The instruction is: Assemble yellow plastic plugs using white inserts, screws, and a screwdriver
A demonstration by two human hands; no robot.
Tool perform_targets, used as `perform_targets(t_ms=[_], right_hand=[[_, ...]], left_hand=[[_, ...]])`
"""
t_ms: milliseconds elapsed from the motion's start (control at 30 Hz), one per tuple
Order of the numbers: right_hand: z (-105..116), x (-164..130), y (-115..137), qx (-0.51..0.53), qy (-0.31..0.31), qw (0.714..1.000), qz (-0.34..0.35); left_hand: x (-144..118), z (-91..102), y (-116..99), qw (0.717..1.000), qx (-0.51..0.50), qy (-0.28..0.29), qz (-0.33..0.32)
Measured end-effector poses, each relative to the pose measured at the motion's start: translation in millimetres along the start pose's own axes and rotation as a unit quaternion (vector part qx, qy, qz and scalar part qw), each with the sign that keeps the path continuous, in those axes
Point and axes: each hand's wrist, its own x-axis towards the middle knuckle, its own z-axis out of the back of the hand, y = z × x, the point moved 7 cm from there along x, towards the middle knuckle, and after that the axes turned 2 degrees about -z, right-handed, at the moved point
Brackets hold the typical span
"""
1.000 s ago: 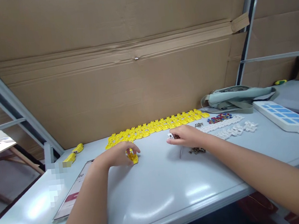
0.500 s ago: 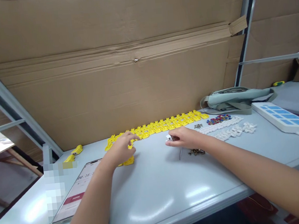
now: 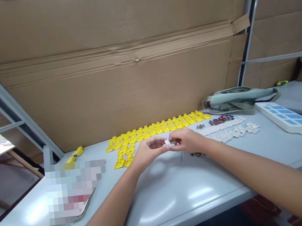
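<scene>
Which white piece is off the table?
The small white piece pinched between the left hand and right hand fingertips, mid-table. The other white pieces lie in rows on the table to the right.

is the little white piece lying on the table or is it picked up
Picked up. The small white piece is pinched between the fingertips of the left hand and right hand, above the grey table.
</scene>
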Motion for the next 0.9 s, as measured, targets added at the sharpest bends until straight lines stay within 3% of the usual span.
perform_targets(t_ms=[167,267,467,567,767,900], right_hand=[[15,-3,7,0.048,-0.084,0.994,0.055],[15,-3,12,0.079,-0.077,0.990,0.090],[11,-1,12,0.088,-0.080,0.989,0.089],[10,-1,17,0.077,-0.079,0.988,0.106],[12,1,15,0.089,-0.158,0.983,0.026],[9,1,12,0.095,-0.168,0.981,0.001]], left_hand=[[-1,4.8,-4,0.999,-0.011,-0.030,-0.013],[-1,5.2,-6,0.999,-0.023,-0.035,-0.026],[1,7.4,2,0.999,-0.016,-0.036,0.001],[3,8.6,7,0.996,-0.079,-0.050,0.011],[7,3.9,19,0.960,-0.269,-0.059,0.038],[7,2.3,22,0.944,-0.318,-0.075,0.055]])
